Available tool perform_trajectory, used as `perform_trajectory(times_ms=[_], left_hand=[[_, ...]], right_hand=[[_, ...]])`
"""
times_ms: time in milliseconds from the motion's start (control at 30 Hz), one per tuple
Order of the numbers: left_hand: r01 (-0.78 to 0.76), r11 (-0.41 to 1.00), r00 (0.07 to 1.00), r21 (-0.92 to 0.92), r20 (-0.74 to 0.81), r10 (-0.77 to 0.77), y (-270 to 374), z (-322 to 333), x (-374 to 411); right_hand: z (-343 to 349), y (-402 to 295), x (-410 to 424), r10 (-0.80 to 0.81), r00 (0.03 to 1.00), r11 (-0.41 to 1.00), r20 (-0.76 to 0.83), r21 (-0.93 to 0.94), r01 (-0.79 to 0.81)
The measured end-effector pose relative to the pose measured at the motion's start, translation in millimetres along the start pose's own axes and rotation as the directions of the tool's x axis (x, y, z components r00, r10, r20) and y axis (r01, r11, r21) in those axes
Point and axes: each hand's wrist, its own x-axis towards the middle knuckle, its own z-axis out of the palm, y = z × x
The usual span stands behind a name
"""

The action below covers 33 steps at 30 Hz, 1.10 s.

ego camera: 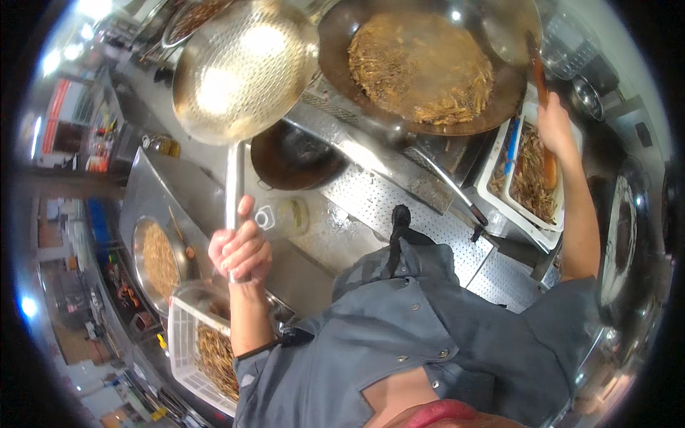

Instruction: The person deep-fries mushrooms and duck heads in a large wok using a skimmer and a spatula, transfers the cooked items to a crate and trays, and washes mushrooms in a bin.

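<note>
My left hand (241, 251) is closed around the metal handle of a large perforated strainer (267, 80). The strainer's round bowl is raised to the left of a big wok (342, 69). Brown strips of food (455, 104) lie in bubbling liquid in that wok, under some haze. My right hand (555, 125) grips the wooden handle (539, 75) of a second tool. Its broad round metal head (511, 32) is over the wok's right side; the top is cut off by the picture's edge. The wok's metal handle (441, 174) points towards me.
Below my right hand, white plastic containers (491, 182) hold brown shredded food. A smaller dark wok (294, 155) and a plastic jug (289, 216) are to the left. Near my left forearm are a white basket (182, 348) of brown strips and a metal bowl (140, 235) of tan food.
</note>
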Motion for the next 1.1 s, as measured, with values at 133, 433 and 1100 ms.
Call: perform_trajectory(times_ms=[133, 433, 1100], left_hand=[[0.098, 0.995, 0.992, -0.032, -0.071, -0.100, 12, -9, 94], [0.366, 0.928, 0.919, -0.069, -0.133, -0.372, 95, -43, 222], [0.615, 0.767, 0.727, 0.184, -0.507, -0.462, 184, -118, 259]], right_hand=[[-10, -22, -13, 0.216, 0.908, 0.969, 0.358, 0.032, -0.243], [9, -121, -61, -0.024, 0.503, 0.206, 0.864, 0.496, -0.843], [244, -243, 126, 0.125, 0.884, -0.233, 0.450, 0.880, -0.415]])
